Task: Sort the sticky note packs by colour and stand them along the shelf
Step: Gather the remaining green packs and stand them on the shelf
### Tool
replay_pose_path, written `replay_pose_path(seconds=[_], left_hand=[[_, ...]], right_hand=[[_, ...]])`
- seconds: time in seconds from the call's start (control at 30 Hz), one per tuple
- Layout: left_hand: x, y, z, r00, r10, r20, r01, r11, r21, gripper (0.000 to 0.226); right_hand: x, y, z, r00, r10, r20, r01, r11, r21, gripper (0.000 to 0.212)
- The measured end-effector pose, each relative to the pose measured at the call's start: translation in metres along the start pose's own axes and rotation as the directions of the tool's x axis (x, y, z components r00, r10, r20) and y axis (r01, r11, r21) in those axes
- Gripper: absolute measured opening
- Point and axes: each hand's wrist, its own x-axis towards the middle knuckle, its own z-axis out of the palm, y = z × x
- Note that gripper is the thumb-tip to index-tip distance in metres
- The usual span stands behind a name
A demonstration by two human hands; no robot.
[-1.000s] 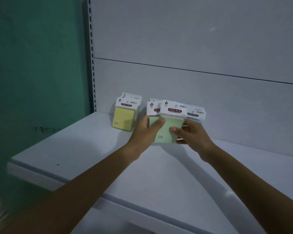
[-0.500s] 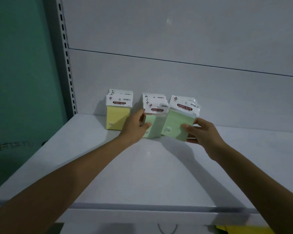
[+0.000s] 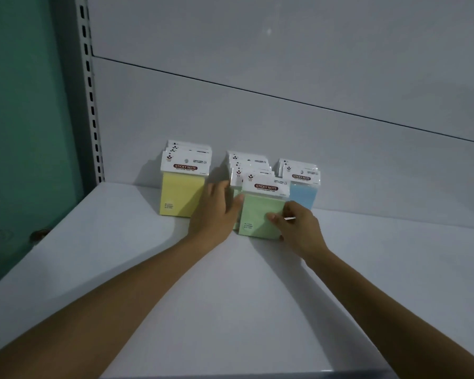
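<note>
On the flat white metal shelf [image 3: 257, 296], three rows of sticky note packs with white header cards stand upright against the pale grey back panel [image 3: 285, 127]. The yellow packs [image 3: 181, 195] are at the left, the green packs [image 3: 248, 166] in the middle and the blue packs [image 3: 303, 195] at the right, each row just beside the next. The left hand [image 3: 215, 214] lies in the gap between the yellow and green rows, its fingers fairly straight along the green row's left flank and its thumb tip touching the upper left corner of the front green pack [image 3: 260, 212]. The right hand [image 3: 301, 231] pinches that pack, thumb [image 3: 272, 216] on its face and fingers curled round its right edge. The pack stands on the shelf at the front of the green row. A slotted grey upright [image 3: 89, 91] and a teal wall [image 3: 25, 105] border the shelf on the left.
</note>
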Motion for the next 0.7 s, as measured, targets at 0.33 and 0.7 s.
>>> replay_pose_path(seconds=[0.33,0.7], left_hand=[[-0.007,0.003,0.018,0.968,-0.061,0.242,0.089,0.99,-0.108,0.079],[-0.006,0.003,0.018,0.978,-0.022,0.209,0.03,0.999,-0.034,0.071]], right_hand=[[0.0,0.009,0.034,0.975,-0.18,0.128,0.198,0.969,-0.148,0.062],[0.002,0.013,0.032,0.968,-0.191,0.164,0.208,0.974,-0.095,0.061]])
